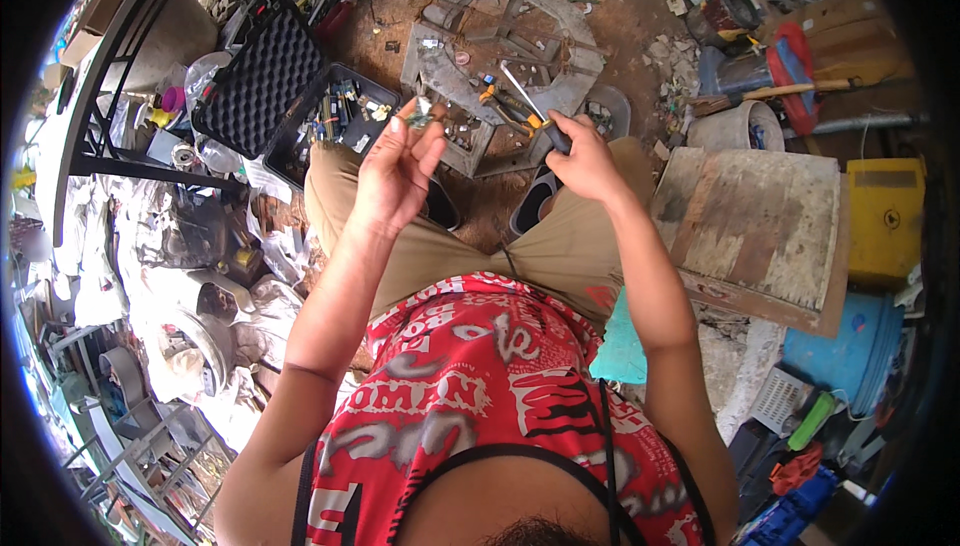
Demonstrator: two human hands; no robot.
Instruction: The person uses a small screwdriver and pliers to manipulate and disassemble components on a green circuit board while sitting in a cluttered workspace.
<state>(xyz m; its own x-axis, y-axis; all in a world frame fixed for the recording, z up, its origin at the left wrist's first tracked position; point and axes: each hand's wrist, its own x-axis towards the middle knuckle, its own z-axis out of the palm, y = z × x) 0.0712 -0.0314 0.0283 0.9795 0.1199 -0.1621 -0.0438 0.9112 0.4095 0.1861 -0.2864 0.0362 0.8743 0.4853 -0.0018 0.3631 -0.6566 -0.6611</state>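
Observation:
My left hand (393, 174) is raised over my left knee. Its thumb and fingertips pinch a small green and silver piece (420, 116); its exact kind is too small to make out. In my right hand (588, 158) is a screwdriver (522, 89), its dark and yellow handle inside my fingers. The long metal shaft slants up and to the left, its tip apart from the left hand's piece. Just left of the shaft are pliers (497, 98) with yellow and black handles, seemingly lying on the grey round frame (555, 21) on the floor.
An open black case (262, 86) with foam in its lid and small parts inside stands beyond my left knee. To my right are a worn wooden board (765, 216), a yellow container (885, 221) and a blue bucket (850, 346). White plastic sheeting (190, 336) and scrap crowd the left.

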